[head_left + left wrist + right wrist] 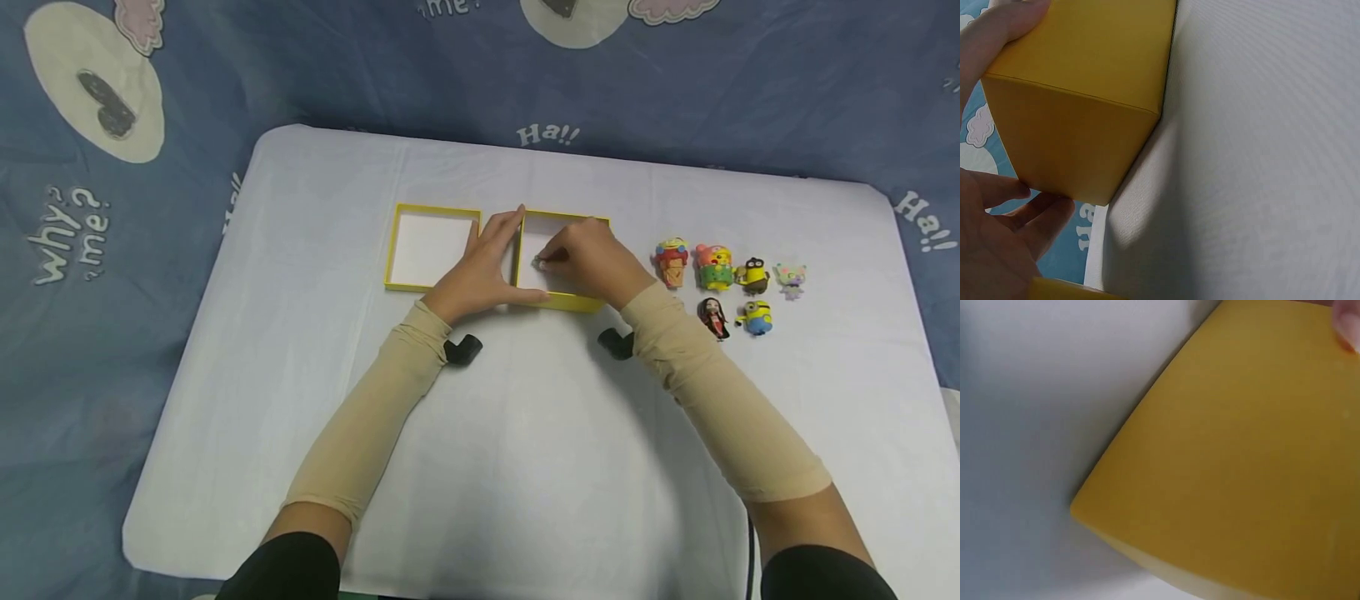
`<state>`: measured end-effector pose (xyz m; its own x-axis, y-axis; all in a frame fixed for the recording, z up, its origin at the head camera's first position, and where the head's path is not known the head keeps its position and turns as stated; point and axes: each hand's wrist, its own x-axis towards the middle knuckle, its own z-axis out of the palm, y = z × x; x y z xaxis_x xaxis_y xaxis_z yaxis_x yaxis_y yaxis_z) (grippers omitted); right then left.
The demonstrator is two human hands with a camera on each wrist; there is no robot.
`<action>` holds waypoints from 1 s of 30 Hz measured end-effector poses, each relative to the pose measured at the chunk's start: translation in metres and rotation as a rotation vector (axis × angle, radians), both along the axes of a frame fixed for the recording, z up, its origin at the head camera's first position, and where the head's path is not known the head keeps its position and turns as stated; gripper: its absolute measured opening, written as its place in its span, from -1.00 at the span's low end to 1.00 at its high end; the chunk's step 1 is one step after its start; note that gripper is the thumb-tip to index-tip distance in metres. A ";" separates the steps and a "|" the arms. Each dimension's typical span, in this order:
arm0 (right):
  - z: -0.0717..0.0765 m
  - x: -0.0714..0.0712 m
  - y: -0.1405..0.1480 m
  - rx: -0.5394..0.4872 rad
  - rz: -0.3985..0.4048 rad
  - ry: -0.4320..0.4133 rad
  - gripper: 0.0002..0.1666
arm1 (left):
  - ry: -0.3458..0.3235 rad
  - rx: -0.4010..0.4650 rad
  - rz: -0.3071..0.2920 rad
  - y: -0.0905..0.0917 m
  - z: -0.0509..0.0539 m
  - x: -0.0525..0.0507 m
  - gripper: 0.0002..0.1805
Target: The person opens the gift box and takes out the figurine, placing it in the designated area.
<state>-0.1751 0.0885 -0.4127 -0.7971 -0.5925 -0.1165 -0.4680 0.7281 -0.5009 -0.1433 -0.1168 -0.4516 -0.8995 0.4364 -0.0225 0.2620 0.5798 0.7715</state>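
Note:
A shallow yellow box with a pale inside stands open on the white table. My left hand holds it at its left side, thumb on the near wall and fingers spread toward the far corner. In the left wrist view the thumb and fingertips touch the yellow walls. Over the box, my right hand pinches a small greyish thing low inside it; its kind is too small to tell. The right wrist view shows mostly the box's yellow outer wall and one fingertip.
Left of the box lies a matching yellow-rimmed tray or lid. To the right stand several small toy figures, among them an ice-cream figure, a pink-and-green one, a blue-and-yellow minion and a dark-haired doll.

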 end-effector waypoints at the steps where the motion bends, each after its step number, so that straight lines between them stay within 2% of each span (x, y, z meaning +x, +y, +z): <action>1: 0.000 0.000 0.000 -0.011 -0.020 -0.008 -0.79 | 0.000 -0.002 0.000 0.000 0.000 0.000 0.41; 12: 0.009 0.004 0.006 -0.120 -0.196 -0.114 -0.76 | 0.000 0.005 0.001 0.000 0.002 0.001 0.41; 21: 0.013 0.009 0.016 -0.188 -0.276 -0.167 -0.78 | -0.014 -0.008 0.003 0.001 0.001 0.000 0.42; 27: 0.016 0.013 0.026 -0.223 -0.371 -0.241 -0.76 | -0.025 -0.011 0.009 0.001 0.002 0.000 0.42; 30: 0.018 0.014 0.031 -0.271 -0.419 -0.291 -0.73 | -0.027 -0.016 0.011 0.000 0.003 0.001 0.42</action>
